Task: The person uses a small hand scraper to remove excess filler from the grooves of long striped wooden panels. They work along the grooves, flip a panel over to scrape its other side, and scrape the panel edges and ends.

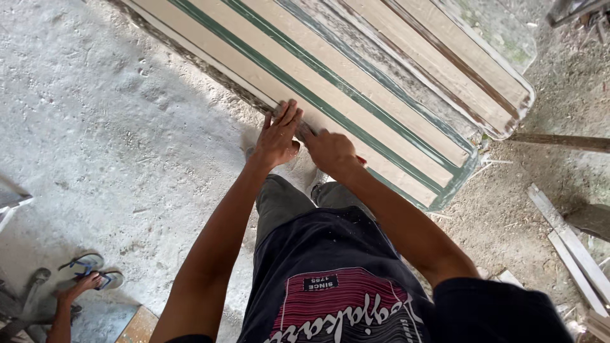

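Two hands work the near edge of a long moulded panel on a dusty floor.

The left hand (279,136) lies flat, fingers spread, on the edge of the cream, green-striped panel (381,82), whose long axis runs from upper left to right of centre. Just right of it, the right hand (329,151) presses a small pad (304,131); its fingers are curled under, their grip hidden. Another person's sandalled feet (92,272) show at lower left.

- Dusty concrete floor (108,108), filling nine to twelve o'clock.
- Another person's sandalled foot (89,272), eight o'clock.
- Loose wooden slats (572,248), four o'clock.
- Tile corner (141,325), seven o'clock.
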